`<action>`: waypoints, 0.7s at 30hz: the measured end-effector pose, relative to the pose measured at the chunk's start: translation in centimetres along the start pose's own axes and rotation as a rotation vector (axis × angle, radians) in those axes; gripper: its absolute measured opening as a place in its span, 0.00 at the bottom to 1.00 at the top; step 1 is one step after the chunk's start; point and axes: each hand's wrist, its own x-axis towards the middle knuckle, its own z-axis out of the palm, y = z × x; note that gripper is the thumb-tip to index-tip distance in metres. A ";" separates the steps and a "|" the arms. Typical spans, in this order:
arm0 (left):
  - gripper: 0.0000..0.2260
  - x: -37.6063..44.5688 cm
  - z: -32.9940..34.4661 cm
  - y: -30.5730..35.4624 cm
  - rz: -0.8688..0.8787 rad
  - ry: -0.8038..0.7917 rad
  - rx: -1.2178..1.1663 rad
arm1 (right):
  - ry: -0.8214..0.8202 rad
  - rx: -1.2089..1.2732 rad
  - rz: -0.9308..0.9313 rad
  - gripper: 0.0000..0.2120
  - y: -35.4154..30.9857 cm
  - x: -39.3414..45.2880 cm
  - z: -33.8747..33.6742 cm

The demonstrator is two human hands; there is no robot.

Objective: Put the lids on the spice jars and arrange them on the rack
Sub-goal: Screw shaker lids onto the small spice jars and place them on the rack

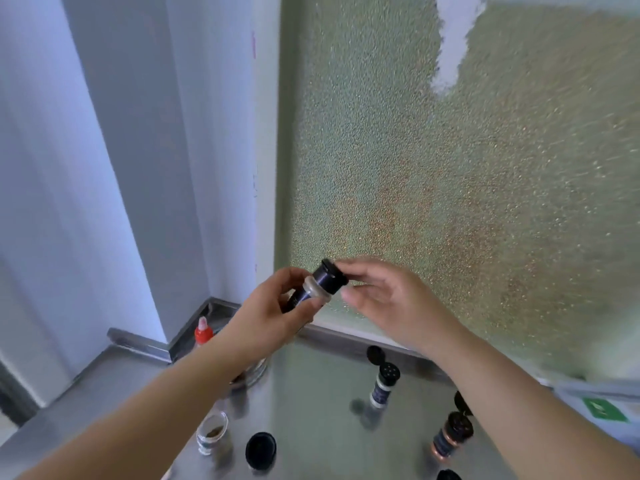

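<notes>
Stood in a corner: pale wall to the left, pebbled frosted glass (450,185) ahead, a steel table (311,393) below, no rack anywhere in view.

On the table, from the left: a red-capped bottle (202,332) in the corner, an open glass jar (212,432) with a little brown spice in the bottom, a loose black lid (260,450) just beside it, then two more spice jars with flip caps raised, one with a pale label (383,384) and one with a coppery base (450,436).

Held up in front of the glass, well above the table: a dark spice jar (313,289), tilted, cap end pointing up and right. Gripped around the body by the left hand (270,313), fingers curled round it. Black cap (334,277) pinched at its end by the thumb and fingertips of the right hand (391,299), remaining fingers loosely spread.

Likely risks: cross-threaded or half-seated cap from the tilt, then spilled spice on later handling. Could slip and drop onto the open jars below, knocking them over. Cannot tell whether fully seated; blurred there.

Dark, nearly black sides, a clear band at the neck, ribbed black cap.
</notes>
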 end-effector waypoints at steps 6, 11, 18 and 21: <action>0.08 -1.4 -0.4 1.5 0.102 0.055 0.227 | 0.059 -0.153 -0.136 0.15 -1.1 -2.1 -0.2; 0.14 -1.5 0.1 3.2 0.138 -0.054 0.394 | -0.016 -0.260 -0.087 0.20 -2.3 -2.8 -1.4; 0.12 -2.0 0.5 4.3 0.157 -0.014 0.569 | -0.077 -0.358 0.052 0.14 -3.4 -2.6 -2.6; 0.17 -2.5 0.7 4.3 0.276 -0.018 0.686 | -0.097 -0.262 0.171 0.17 -2.9 -3.0 -1.6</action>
